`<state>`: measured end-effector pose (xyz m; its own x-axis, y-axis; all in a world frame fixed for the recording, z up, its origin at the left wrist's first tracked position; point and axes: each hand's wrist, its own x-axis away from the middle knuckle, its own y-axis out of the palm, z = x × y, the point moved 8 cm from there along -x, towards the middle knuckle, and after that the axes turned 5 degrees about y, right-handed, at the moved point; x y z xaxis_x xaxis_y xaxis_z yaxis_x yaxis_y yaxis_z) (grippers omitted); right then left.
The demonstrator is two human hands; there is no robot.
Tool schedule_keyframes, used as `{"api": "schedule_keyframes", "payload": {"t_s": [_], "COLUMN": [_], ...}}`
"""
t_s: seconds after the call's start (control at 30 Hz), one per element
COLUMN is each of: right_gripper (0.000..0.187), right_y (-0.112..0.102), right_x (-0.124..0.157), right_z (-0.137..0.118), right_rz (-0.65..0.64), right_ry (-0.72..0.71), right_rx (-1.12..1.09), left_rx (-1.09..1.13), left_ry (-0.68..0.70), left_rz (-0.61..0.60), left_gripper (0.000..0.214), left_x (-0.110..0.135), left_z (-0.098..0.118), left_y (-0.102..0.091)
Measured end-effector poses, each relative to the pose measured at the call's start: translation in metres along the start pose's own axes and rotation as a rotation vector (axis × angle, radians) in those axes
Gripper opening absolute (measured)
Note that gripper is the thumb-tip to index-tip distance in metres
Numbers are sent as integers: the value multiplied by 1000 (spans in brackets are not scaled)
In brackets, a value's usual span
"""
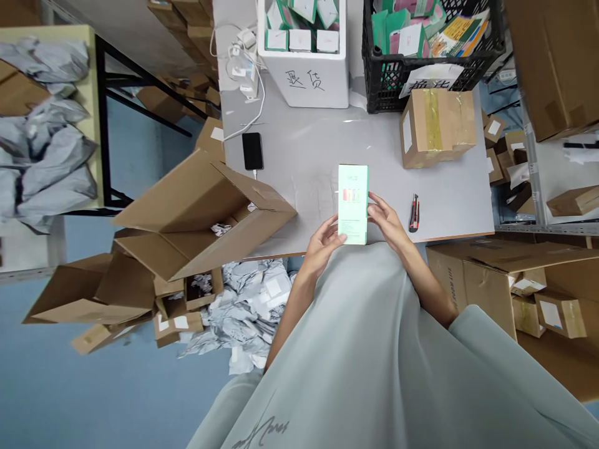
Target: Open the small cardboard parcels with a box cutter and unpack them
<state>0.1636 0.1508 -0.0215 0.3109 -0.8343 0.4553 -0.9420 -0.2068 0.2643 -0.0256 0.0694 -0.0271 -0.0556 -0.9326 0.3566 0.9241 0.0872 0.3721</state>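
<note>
A flat pale-green printed box point(353, 209) is held upright between my two hands at the table's front edge. My left hand point(324, 243) grips its lower left corner, thumb on the front face. On the other side, my right hand point(387, 218) closes on the right edge, its fingers partly hidden behind the box. Right of that hand a red and black utility knife point(414, 213) lies on the table. A taped cardboard carton point(437, 128) sits further back on the right.
At the back stand a white foam bin point(306, 78) and a black crate point(384, 84), both filled with green boxes. An open carton point(219, 231) overhangs the table's left front. A phone point(253, 151) is plugged in there. Grey mailing bags point(255, 312) are piled on the floor.
</note>
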Motion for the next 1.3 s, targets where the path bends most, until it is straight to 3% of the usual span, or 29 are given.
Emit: {"api": "schedule_keyframes", "payload": {"t_s": [0.13,0.23,0.5,0.77,0.87,1.0,1.3], "right_gripper": [81,80,102,93,83,84,106], "right_y": [9,19,0,-7,-3,6,-4], "right_x": [2,5,-7,-11,-10,-5,-7], "right_z": [-2,-3,9,12,12,7,10], "right_rz": [-134,-205,5,19,-61,-178,-6], "right_ry": [59,80,6,22,69,103,68], "right_rx": [-117,-138,-8,-8,-81,-172,-48], "left_rx": [215,260,-56,-25,73,163,-178], "left_ry": [-95,-142,-45,-35,-105,-201,-38], "left_rz": [-54,-99,9,2,-62,-172,-112], "left_gripper": [79,78,107,91,84,78,101], "left_x": [9,11,-2,-1,5,13,-3], "left_z": [-4,-9,-16,-10,-12,-18,-9], "left_y": [4,4,-25,-14,-11,-2,-7]}}
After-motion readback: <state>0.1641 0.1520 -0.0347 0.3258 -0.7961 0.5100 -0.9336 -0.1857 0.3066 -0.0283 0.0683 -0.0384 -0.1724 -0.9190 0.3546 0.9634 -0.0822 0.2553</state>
